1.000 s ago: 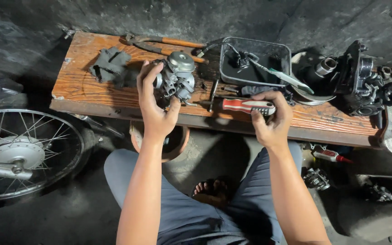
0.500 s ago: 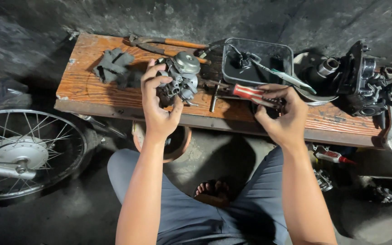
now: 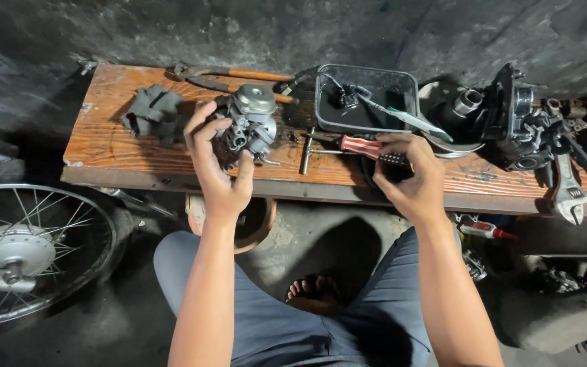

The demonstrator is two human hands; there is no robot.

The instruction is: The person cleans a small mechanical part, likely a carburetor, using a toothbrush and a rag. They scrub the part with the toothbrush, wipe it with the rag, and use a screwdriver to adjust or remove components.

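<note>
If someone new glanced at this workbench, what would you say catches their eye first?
Most likely the grey metal carburettor, held in the left hand above the middle of the wooden plank bench. Next, the red-and-white-handled screwdriver, with the right hand closed on its dark end, just in front of the black tray. At lower left, a spoked wheel lies on the floor.
</note>
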